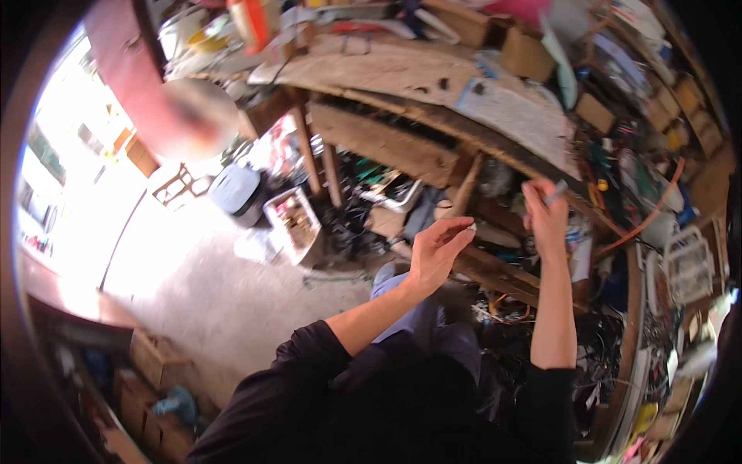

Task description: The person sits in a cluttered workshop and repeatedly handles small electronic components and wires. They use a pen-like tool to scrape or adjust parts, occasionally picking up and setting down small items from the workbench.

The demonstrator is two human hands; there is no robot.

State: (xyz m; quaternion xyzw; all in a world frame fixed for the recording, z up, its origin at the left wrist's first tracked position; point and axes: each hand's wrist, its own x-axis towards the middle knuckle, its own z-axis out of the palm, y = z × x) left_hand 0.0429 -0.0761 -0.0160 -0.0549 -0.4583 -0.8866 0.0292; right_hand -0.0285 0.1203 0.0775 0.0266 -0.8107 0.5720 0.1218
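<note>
My left hand (437,254) is raised in front of the wooden bench, its thumb and fingers pinched together. At the fingertips shows a small white piece (472,226), too small to name. To the right, my right hand (546,216) is closed on a short grey pen-like tool (556,192), which sticks up past the fingers at a slant. The two hands are apart, and neither touches the bench. Most of the piece in the left hand is hidden by the fingers.
A cluttered wooden workbench (371,73) runs across the far side, with cardboard boxes (528,54) on it. Below it stand a white bin of small items (294,224) and a grey-lidded container (236,189). Tools and cables crowd the right, including an orange cable (657,209).
</note>
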